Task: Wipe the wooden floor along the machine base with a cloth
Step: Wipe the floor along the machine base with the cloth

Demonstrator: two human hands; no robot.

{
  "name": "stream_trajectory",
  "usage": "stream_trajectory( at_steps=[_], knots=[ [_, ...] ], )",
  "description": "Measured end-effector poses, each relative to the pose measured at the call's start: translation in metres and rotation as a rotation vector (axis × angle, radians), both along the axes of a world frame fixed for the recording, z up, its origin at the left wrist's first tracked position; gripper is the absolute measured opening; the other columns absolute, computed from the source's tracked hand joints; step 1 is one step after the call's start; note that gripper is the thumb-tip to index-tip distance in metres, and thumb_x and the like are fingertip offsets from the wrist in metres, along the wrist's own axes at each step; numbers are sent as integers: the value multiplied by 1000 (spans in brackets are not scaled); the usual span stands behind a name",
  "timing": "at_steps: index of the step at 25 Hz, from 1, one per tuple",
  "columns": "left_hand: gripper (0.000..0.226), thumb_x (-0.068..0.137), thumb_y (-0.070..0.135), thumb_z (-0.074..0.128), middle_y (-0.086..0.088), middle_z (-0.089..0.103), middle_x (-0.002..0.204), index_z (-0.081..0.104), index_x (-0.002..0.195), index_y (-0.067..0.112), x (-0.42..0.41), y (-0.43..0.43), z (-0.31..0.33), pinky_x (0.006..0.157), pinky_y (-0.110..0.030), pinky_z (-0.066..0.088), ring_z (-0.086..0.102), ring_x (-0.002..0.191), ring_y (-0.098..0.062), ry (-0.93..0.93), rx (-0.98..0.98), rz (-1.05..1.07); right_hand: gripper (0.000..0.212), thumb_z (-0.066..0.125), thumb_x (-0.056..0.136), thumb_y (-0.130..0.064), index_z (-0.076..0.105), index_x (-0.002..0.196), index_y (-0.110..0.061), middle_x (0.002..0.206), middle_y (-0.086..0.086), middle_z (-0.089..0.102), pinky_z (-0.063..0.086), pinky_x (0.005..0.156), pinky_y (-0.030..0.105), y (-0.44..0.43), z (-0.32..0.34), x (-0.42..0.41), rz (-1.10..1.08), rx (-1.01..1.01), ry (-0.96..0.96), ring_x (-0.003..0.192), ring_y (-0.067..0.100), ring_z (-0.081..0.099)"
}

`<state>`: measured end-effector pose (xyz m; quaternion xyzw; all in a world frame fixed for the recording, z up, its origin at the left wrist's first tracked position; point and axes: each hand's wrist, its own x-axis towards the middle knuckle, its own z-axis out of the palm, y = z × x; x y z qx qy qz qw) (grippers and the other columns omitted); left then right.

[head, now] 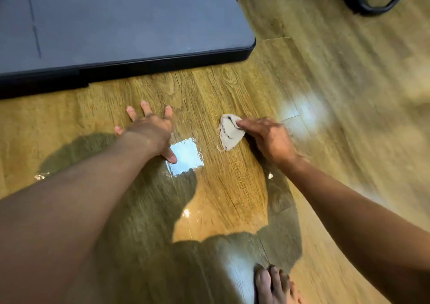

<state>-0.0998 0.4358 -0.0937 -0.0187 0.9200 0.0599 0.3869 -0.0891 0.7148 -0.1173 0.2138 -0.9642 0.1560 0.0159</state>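
my right hand [271, 141] pinches a small bunched cloth [229, 132] and presses it to the floor [232, 194] at centre frame. my left hand [149, 131] lies open and flat on the boards, fingers spread, bracing me. the dark machine base [130, 68] runs across the upper left, near both hands but apart from the cloth. the boards shine below my hands, though i can't tell wet from glare. i judge the strip right against the base is still to wipe.
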Motion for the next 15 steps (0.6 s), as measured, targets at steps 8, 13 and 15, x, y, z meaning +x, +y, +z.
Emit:
stream_trajectory(
  at_steps=[8, 13, 15],
  knots=[
    [136, 60, 53, 83, -24, -24, 153, -17, 149, 29, 3, -9, -4, 107, -68, 19, -11, 137, -54, 50, -6, -77, 37, 66, 84, -4, 67, 118, -21, 119, 2, 66, 46, 95, 26, 11, 2, 131, -37, -44, -51, 108, 18, 62],
    [135, 62, 59, 79, -27, -20, 153, -18, 150, 27, 3, -8, 0, 111, -61, 14, -6, 137, -56, 68, -37, -123, 33, 64, 85, 0, 67, 116, -13, 118, 9, 66, 49, 92, 28, 15, 21, 68, 22, -17, -159, 106, 20, 63],
    [135, 61, 60, 78, -25, -20, 153, -18, 150, 28, 5, -11, -1, 112, -62, 14, -6, 138, -54, 60, -35, -115, 32, 63, 88, -3, 66, 118, -12, 118, 9, 66, 43, 93, 16, 12, 20, 54, -6, -50, -167, 102, 11, 62]
  ],
)
